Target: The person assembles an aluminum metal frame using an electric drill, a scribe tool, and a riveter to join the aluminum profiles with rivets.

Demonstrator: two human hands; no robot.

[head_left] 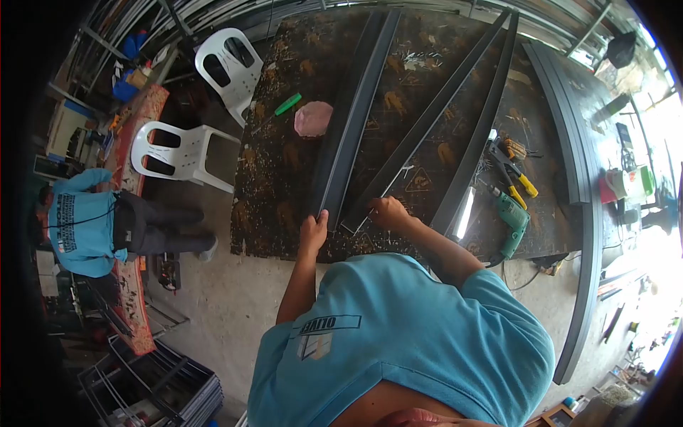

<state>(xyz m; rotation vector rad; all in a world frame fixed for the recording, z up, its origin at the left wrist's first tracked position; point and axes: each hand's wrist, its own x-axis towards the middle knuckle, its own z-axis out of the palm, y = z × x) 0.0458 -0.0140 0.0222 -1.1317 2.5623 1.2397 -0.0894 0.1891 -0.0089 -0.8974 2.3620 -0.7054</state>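
My left hand (314,231) is closed around the near end of a long dark metal profile (353,117), which runs away from me across the table. Just to the right, my right hand (389,213) has its fingers curled at the near end of a second dark profile (434,117) that slants to the far right. A third dark profile (484,121) meets this one at the far end. Left of the first profile lie a pink dish-like piece (313,119) and a green-handled tool (288,104).
A green power drill (514,226) and yellow-handled cutters (523,186) lie right of the profiles on the dark worktable (274,206). More dark profiles (562,121) line its right side. White plastic chairs (178,151) stand left. A person in blue (85,220) works at a red bench.
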